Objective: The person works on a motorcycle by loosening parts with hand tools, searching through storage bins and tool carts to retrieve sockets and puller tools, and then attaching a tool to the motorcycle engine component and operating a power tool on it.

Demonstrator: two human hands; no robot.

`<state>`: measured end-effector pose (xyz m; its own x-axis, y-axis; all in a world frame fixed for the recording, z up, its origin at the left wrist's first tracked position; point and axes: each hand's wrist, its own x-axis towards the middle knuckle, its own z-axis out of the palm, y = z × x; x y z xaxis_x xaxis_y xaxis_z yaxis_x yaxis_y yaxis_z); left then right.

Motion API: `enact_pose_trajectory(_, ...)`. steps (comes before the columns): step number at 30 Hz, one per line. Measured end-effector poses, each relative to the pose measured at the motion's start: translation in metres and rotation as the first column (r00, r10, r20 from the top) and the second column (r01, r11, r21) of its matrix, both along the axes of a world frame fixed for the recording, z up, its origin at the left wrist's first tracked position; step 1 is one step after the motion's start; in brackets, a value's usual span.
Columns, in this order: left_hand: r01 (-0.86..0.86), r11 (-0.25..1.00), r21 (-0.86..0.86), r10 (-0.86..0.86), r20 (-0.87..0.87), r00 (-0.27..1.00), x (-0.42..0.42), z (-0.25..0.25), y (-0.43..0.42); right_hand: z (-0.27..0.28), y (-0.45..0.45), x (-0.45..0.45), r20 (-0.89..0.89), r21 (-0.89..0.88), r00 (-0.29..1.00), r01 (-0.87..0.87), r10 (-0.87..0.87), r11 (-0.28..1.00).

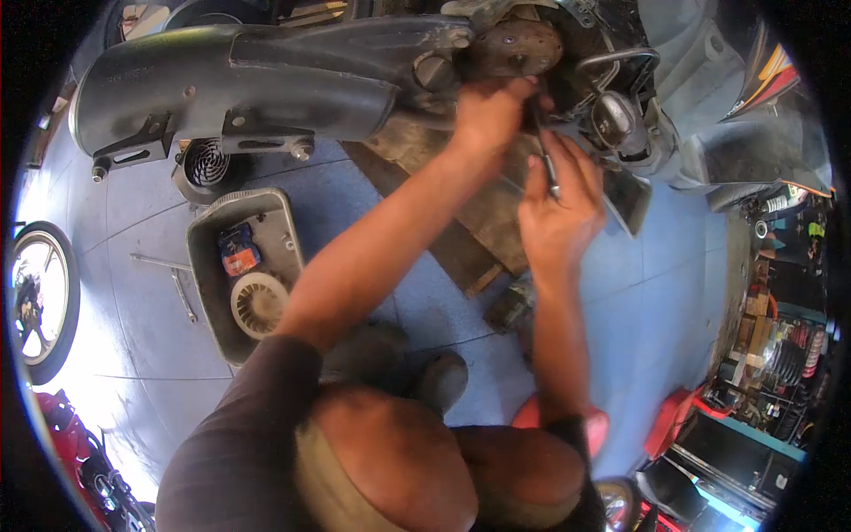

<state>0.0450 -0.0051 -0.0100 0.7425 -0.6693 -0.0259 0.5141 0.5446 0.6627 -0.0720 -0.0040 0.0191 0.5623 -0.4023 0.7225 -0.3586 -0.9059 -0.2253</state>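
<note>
My left hand (pixel 490 117) is closed up against the engine, just below a round brownish metal part (pixel 519 46); motion blurs it, and what its fingers hold is hidden. My right hand (pixel 565 197) is closed on a slim metal tool (pixel 548 160), its fingers along the shaft. The tool's upper end runs up to the left hand's fingertips, so its kind does not show. Left of my hands is a large black exhaust muffler (pixel 310 75). The kick-start lever (pixel 613 120) is to the right.
On the blue tiled floor stands a grey tub (pixel 197 257) with a fan wheel (pixel 257 306) and a small packet (pixel 238 250). Wrenches (pixel 183 294) lie beside it. Brown cardboard (pixel 461 213) lies under the engine. A wheel (pixel 42 301) stands at left, cluttered shelves (pixel 784 355) at right.
</note>
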Motion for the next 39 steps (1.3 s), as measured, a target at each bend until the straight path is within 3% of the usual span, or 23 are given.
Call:
enact_pose_trajectory(3, 0.036, 0.999, 0.036, -0.033, -0.084, 0.996, -0.003, 0.006, 0.006, -0.005, 0.000, -0.001, 0.009, -0.009, 0.998, -0.064, 0.064, 0.998)
enact_pose_trajectory(5, 0.044, 0.998, 0.038, -0.040, -0.087, 0.995, -0.003, 0.003, 0.003, -0.003, 0.003, -0.002, -0.038, 0.210, 0.999, 0.015, -0.007, 0.977)
enact_pose_trajectory(6, 0.049, 0.998, 0.037, -0.045, -0.087, 0.995, -0.004, 0.002, 0.001, -0.004, 0.001, -0.003, -0.037, 0.211, 0.999, 0.011, -0.004, 0.977)
enact_pose_trajectory(8, 0.085, 0.996, 0.016, -0.082, -0.106, 0.991, -0.004, 0.003, -0.003, -0.006, -0.007, -0.004, -0.100, 0.445, 0.995, 0.046, -0.001, 0.894)
enact_pose_trajectory(9, 0.122, 0.992, -0.005, -0.122, -0.130, 0.984, -0.003, 0.006, -0.001, -0.007, -0.010, -0.003, -0.100, 0.445, 0.995, 0.039, 0.006, 0.895)
enact_pose_trajectory(11, 0.120, 0.992, 0.035, -0.114, -0.149, 0.982, -0.004, 0.011, 0.002, -0.009, -0.012, -0.002, -0.104, 0.077, 0.993, 0.062, -0.054, 0.995)
enact_pose_trajectory(12, 0.150, 0.989, 0.002, -0.148, -0.147, 0.978, -0.003, 0.011, 0.002, -0.004, -0.009, -0.003, -0.149, -0.001, 0.985, 0.091, -0.090, 0.996)
enact_pose_trajectory(15, 0.229, 0.973, -0.033, -0.231, -0.164, 0.959, 0.001, 0.007, 0.004, -0.006, -0.004, -0.001, -0.180, -0.092, 0.974, 0.123, -0.138, 0.988)
enact_pose_trajectory(16, 0.278, 0.960, -0.035, -0.280, -0.182, 0.943, 0.003, 0.006, 0.006, -0.007, -0.003, 0.000, -0.182, -0.093, 0.974, 0.122, -0.137, 0.988)
enact_pose_trajectory(18, 0.257, 0.966, -0.021, -0.257, -0.141, 0.956, 0.005, 0.001, 0.006, -0.008, 0.000, 0.003, -0.123, 0.075, 0.989, 0.092, -0.082, 0.993)
enact_pose_trajectory(20, 0.237, 0.971, -0.011, -0.237, -0.095, 0.967, 0.004, -0.003, 0.004, -0.003, -0.001, 0.002, -0.124, 0.059, 0.991, 0.057, -0.050, 0.997)
enact_pose_trajectory(25, 0.153, 0.986, -0.060, -0.163, -0.214, 0.963, -0.001, -0.005, 0.001, 0.003, -0.001, -0.001, -0.222, -0.076, 0.973, 0.038, -0.054, 0.996)
enact_pose_trajectory(27, 0.100, 0.995, 0.005, -0.098, -0.120, 0.988, -0.003, -0.004, -0.002, 0.000, -0.005, 0.001, -0.050, 0.222, 0.998, -0.022, 0.034, 0.975)
enact_pose_trajectory(29, 0.030, 0.998, 0.061, -0.029, -0.017, 0.999, -0.001, -0.002, -0.003, 0.005, -0.004, 0.000, -0.114, 0.278, 0.993, 0.055, -0.024, 0.959)
enact_pose_trajectory(30, 0.092, 0.993, 0.079, -0.087, -0.066, 0.994, 0.000, 0.003, 0.000, 0.006, -0.003, 0.000, -0.181, 0.331, 0.980, 0.136, -0.079, 0.934)
enact_pose_trajectory(33, 0.176, 0.979, 0.101, -0.163, -0.120, 0.979, 0.006, 0.004, 0.005, 0.000, -0.004, 0.002, -0.132, 0.396, 0.990, 0.100, -0.051, 0.913)
enact_pose_trajectory(34, 0.199, 0.974, 0.109, -0.186, -0.122, 0.975, 0.009, 0.003, 0.007, 0.000, -0.002, 0.003, -0.131, 0.396, 0.990, 0.096, -0.047, 0.913)
enact_pose_trajectory(36, 0.243, 0.964, 0.111, -0.218, -0.198, 0.956, 0.013, 0.006, 0.009, 0.002, 0.007, 0.003, -0.218, 0.109, 0.968, 0.149, -0.123, 0.983)
enact_pose_trajectory(37, 0.292, 0.950, 0.108, -0.253, -0.276, 0.927, 0.013, 0.007, 0.010, 0.002, 0.013, 0.001, -0.219, 0.110, 0.968, 0.151, -0.124, 0.982)
enact_pose_trajectory(39, 0.294, 0.951, 0.093, -0.261, -0.266, 0.928, 0.015, 0.004, 0.006, 0.002, 0.025, -0.006, -0.196, 0.127, 0.973, 0.150, -0.124, 0.981)
